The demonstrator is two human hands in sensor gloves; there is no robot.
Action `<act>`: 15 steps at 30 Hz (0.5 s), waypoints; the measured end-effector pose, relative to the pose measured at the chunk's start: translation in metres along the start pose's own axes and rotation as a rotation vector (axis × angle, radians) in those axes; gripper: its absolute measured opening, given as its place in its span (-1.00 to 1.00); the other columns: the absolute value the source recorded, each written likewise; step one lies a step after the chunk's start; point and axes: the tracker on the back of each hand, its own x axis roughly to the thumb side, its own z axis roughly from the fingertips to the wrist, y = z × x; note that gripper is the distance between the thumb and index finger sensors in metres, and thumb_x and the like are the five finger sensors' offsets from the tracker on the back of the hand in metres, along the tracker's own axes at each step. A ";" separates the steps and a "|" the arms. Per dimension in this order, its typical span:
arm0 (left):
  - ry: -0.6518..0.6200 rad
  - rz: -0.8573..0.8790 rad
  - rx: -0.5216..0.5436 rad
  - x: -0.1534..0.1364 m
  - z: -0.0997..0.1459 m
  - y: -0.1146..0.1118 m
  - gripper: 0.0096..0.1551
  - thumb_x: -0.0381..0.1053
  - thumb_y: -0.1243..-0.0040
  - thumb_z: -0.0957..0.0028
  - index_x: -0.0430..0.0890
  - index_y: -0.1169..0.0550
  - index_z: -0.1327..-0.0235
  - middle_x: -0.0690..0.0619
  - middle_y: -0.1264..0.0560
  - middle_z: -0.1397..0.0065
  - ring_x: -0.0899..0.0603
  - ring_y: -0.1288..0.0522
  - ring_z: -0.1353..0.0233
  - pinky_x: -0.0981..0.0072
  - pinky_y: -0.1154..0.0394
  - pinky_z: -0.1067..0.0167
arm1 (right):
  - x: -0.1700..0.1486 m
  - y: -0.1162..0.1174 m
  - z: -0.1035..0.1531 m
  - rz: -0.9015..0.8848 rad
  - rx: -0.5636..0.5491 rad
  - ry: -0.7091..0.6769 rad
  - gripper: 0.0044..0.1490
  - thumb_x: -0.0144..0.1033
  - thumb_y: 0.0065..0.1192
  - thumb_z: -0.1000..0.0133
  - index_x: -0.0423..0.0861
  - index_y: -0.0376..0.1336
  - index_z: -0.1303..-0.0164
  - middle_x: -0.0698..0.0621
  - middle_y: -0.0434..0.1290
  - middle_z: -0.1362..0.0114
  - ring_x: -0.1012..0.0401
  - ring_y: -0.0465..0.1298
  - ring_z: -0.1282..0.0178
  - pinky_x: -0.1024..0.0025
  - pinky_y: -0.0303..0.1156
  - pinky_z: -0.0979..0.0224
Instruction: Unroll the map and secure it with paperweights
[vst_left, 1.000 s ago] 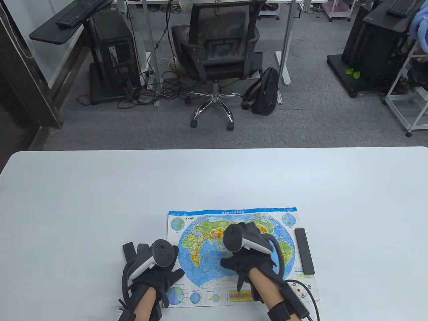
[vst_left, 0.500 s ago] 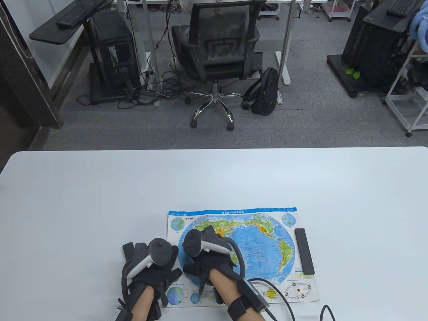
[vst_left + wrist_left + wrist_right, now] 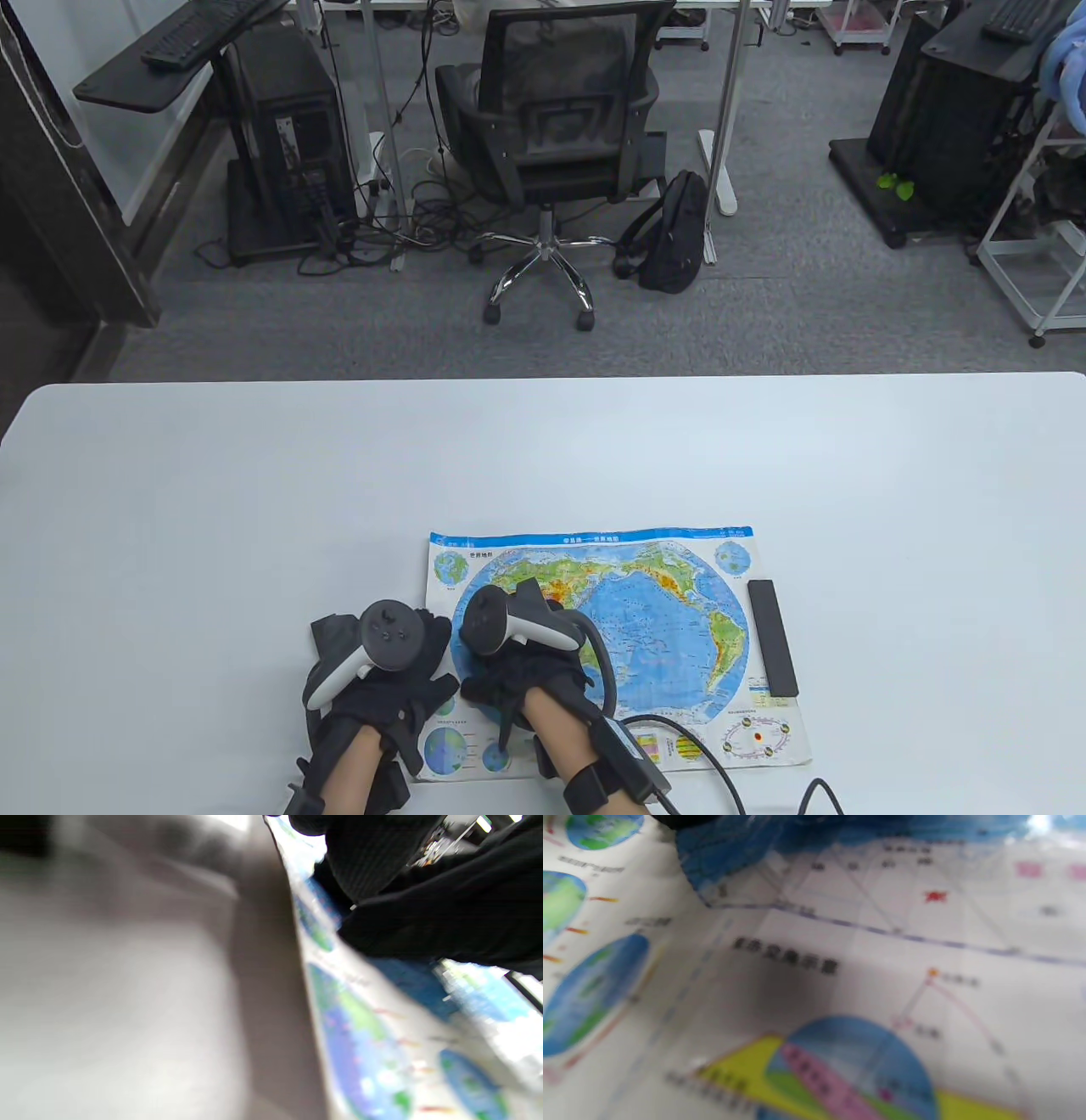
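Map: my world map [image 3: 645, 611] lies unrolled and nearly flat on the white surface [image 3: 254, 509], close to my edge of it.
Right-side weight: a black bar paperweight [image 3: 772, 637] sits along the map's right margin, lengthwise, holding that side down.
Left-side weight: a dark bar [image 3: 327, 637] shows just beyond my left hand, off the map's left edge; I judge it is the second paperweight, mostly hidden, so I cannot be sure.
Left hand: my left hand [image 3: 386, 679] is at the map's left edge, partly over the dark bar; I cannot tell whether its fingers grip the bar or only rest there.
Right hand: my right hand [image 3: 522, 662] lies on the map's left half, just beside my left; it seems to press the paper flat, though how the fingers lie is hidden under the tracker.
Done: unrolling, and the right side weighted.
Left: setting the second weight onto the left margin, then lifting both hands away.
Risk: if I lift my right hand first, the left side may curl back.
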 end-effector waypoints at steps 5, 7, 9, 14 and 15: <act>-0.003 0.070 0.107 -0.004 0.019 0.022 -0.16 0.14 -0.07 -0.17 0.08 0.06 -0.56 -0.07 0.23 -0.64 -0.36 0.24 -0.58 -0.31 0.11 -0.40 | 0.000 0.000 0.000 0.001 0.002 0.002 -0.19 0.02 0.03 -0.24 0.09 -0.27 -0.52 -0.41 -0.52 -0.51 -0.56 -0.39 -0.29 -0.64 -0.23 -0.11; 0.078 0.066 0.144 -0.014 0.025 0.027 -0.13 0.16 -0.07 -0.17 0.05 0.10 -0.56 -0.12 0.29 -0.62 -0.39 0.28 -0.56 -0.32 0.14 -0.39 | 0.000 -0.001 0.000 0.002 0.003 0.003 -0.19 0.02 0.03 -0.24 0.09 -0.27 -0.52 -0.41 -0.52 -0.51 -0.56 -0.39 -0.29 -0.64 -0.23 -0.11; 0.195 0.041 0.144 -0.029 0.029 0.029 -0.07 0.18 -0.06 -0.17 0.01 0.17 -0.54 -0.19 0.36 -0.58 -0.43 0.33 -0.52 -0.35 0.17 -0.36 | 0.000 -0.001 0.000 0.001 0.003 0.004 -0.19 0.02 0.03 -0.24 0.09 -0.27 -0.52 -0.41 -0.52 -0.51 -0.56 -0.39 -0.29 -0.64 -0.23 -0.11; 0.415 0.060 0.052 -0.062 0.030 0.015 0.03 0.29 -0.01 -0.18 -0.01 0.32 -0.47 -0.29 0.47 -0.50 -0.51 0.42 -0.43 -0.42 0.20 -0.30 | 0.000 -0.001 0.000 0.000 0.006 0.005 -0.19 0.02 0.03 -0.24 0.09 -0.27 -0.52 -0.41 -0.52 -0.51 -0.56 -0.39 -0.29 -0.64 -0.23 -0.11; 0.458 0.040 0.024 -0.065 0.030 0.012 0.06 0.32 0.00 -0.17 -0.04 0.34 -0.45 -0.33 0.49 -0.48 -0.53 0.43 -0.42 -0.44 0.20 -0.29 | 0.000 -0.001 0.000 0.000 0.006 0.006 -0.19 0.02 0.03 -0.24 0.09 -0.27 -0.52 -0.41 -0.52 -0.51 -0.56 -0.39 -0.29 -0.64 -0.23 -0.12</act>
